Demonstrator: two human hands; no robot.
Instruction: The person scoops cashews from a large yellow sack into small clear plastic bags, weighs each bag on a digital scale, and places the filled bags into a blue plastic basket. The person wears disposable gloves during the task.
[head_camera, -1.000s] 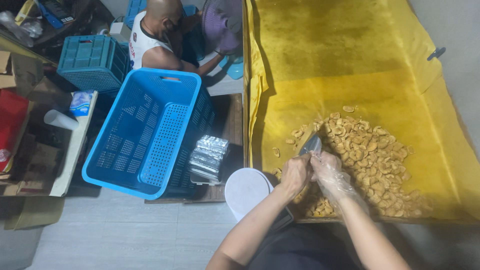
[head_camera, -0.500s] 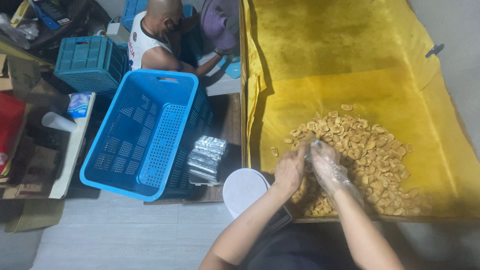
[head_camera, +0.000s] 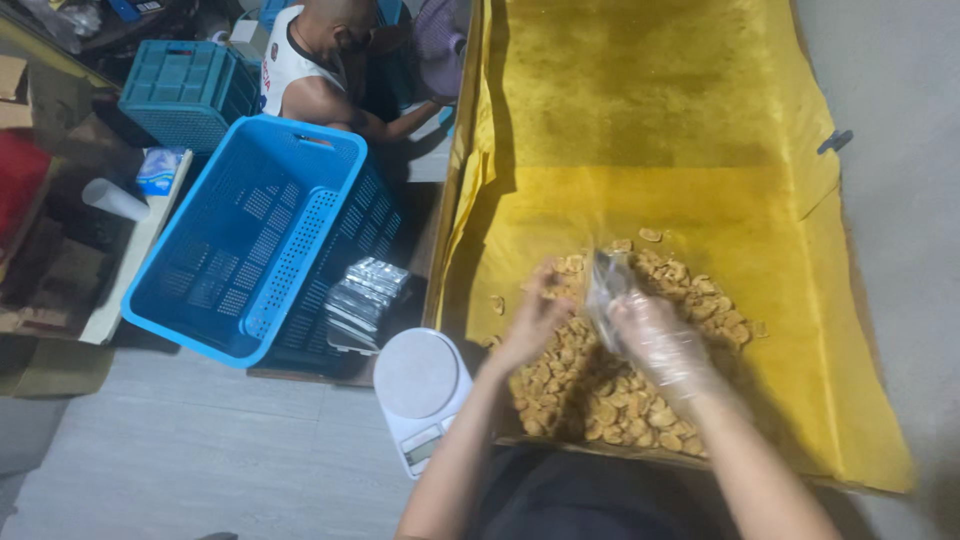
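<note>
Blue crate (head_camera: 250, 235): far left, on its side, beside a stack of foil pouches (head_camera: 362, 300).
Scale (head_camera: 418, 385): white, near your left elbow.
Your left hand (head_camera: 535, 312): bare, fingers loosely spread over the chips (head_camera: 610, 370).
Your right hand (head_camera: 655, 335): gloved, gripping a clear bag (head_camera: 605, 290) above the pile.
Yellow cloth (head_camera: 650, 160): lines the bin.

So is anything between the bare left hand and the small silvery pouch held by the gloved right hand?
Nothing visible: left hand hovers over pale fried chips, a clear gap from the silvery pouch in the right hand.
</note>
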